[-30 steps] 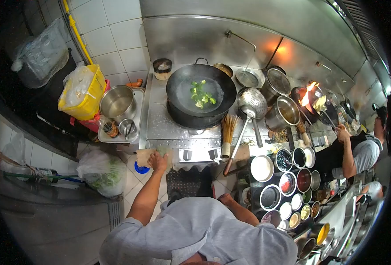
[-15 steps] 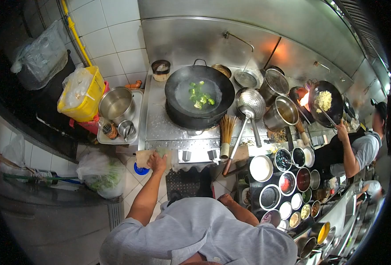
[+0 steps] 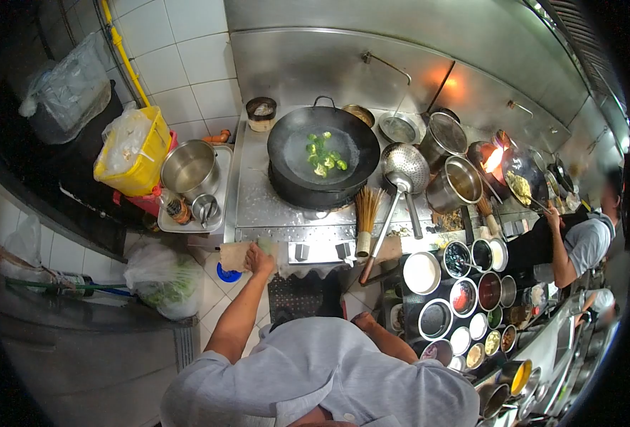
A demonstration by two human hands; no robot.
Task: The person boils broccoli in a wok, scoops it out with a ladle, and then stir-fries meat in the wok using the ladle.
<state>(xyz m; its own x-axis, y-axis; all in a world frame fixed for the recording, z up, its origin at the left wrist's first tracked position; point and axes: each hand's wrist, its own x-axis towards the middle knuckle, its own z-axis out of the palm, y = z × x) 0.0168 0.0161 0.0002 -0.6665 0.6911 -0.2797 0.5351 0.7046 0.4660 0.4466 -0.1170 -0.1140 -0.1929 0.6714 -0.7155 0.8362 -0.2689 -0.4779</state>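
My left hand (image 3: 259, 260) is at the front edge of the stove, beside a piece of brown cardboard (image 3: 234, 256). Its fingers are curled, and what they grip, if anything, cannot be made out. Low by the body, my right hand (image 3: 363, 322) is near the side of the table with bowls; its fingers are mostly hidden. On the stove sits a large black wok (image 3: 286, 142) holding steaming water and green broccoli pieces (image 3: 323, 155). To its right lie a bamboo brush (image 3: 367, 213), a perforated skimmer (image 3: 405, 162) and a long-handled ladle (image 3: 397, 181).
Right of me, a table carries several bowls of sauces and ingredients (image 3: 436, 318). Farther right, a co-worker (image 3: 578, 242) holds a wok (image 3: 525, 171) by a flame. At left are a steel pot (image 3: 189, 169) on a tray, a yellow crate (image 3: 133, 153) and a bag of greens (image 3: 165, 280).
The co-worker's wok has tilted and its yellow food has slid lower. My left hand has shifted slightly at the stove edge. My right hand and the broccoli look almost unchanged.
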